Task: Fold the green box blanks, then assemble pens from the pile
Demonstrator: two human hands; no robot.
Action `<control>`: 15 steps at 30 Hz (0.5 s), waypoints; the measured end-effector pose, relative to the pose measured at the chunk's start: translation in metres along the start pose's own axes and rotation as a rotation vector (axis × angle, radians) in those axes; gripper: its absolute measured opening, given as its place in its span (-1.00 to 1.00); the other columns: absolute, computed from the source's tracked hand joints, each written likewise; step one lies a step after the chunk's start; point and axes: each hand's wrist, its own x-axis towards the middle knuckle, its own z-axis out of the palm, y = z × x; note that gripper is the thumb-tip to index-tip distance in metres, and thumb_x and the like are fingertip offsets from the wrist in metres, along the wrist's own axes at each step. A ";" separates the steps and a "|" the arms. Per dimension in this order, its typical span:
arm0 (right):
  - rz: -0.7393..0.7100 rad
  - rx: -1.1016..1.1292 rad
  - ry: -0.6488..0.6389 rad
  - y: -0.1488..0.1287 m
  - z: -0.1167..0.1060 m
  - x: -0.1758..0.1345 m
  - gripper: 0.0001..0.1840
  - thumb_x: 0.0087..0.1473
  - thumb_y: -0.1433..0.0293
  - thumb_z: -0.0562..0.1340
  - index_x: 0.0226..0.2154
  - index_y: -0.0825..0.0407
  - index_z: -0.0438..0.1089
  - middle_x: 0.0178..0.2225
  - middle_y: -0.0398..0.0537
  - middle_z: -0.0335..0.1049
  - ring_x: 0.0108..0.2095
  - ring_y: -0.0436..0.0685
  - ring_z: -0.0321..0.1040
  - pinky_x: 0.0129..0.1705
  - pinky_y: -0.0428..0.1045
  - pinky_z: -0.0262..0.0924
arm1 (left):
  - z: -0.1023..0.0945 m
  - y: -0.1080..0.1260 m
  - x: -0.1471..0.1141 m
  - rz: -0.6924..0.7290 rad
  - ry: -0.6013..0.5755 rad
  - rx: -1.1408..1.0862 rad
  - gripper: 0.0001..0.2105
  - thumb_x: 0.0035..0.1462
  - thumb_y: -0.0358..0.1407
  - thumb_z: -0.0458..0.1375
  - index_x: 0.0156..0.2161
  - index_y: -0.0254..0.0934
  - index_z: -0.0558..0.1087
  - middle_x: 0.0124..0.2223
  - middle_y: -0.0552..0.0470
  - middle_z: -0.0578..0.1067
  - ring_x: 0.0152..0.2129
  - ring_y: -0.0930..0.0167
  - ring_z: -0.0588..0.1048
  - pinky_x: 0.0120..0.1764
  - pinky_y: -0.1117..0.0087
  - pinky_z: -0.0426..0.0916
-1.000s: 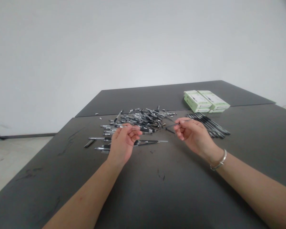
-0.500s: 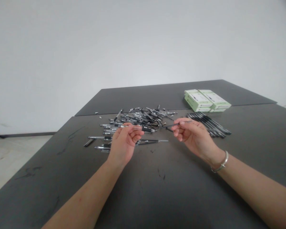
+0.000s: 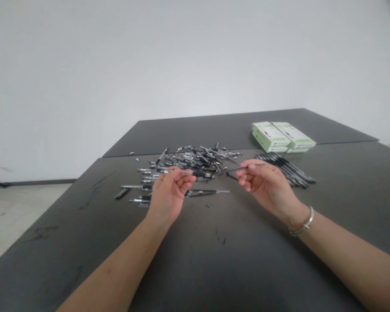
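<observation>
My left hand [image 3: 170,190] is closed on a clear pen barrel [image 3: 202,174] with a black grip, its grip end pointing right. Between the thumb and fingers of my right hand [image 3: 263,180] is a thin dark pen refill [image 3: 235,169], held nearly level. The refill's left tip points toward the barrel's open end; whether they touch I cannot tell. Behind and below the hands spreads a loose pile of pen parts [image 3: 195,158]. Several barrels and refills [image 3: 211,192] lie close to my left hand, partly hidden by it.
To the right lies a row of assembled-looking pens [image 3: 287,169], side by side. Behind them are stacked green and white boxes [image 3: 282,136]. A dark cap-like piece [image 3: 122,193] rests at the left of the dark table [image 3: 195,260]. A white wall stands behind.
My right hand has moved slightly right with the refill, whose tip sits a little farther from my left hand. My left hand stays almost in place.
</observation>
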 end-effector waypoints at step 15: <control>-0.025 -0.012 -0.030 0.001 0.000 -0.001 -0.90 0.03 0.44 0.27 -0.36 0.08 0.52 -0.39 -0.01 0.56 -0.50 -0.01 0.44 -0.56 -0.18 0.26 | -0.002 0.000 0.000 -0.001 -0.016 -0.031 -0.97 0.02 -0.47 0.17 -0.42 -0.35 0.42 -0.44 -0.01 0.61 -0.52 0.48 0.59 -0.48 0.65 0.47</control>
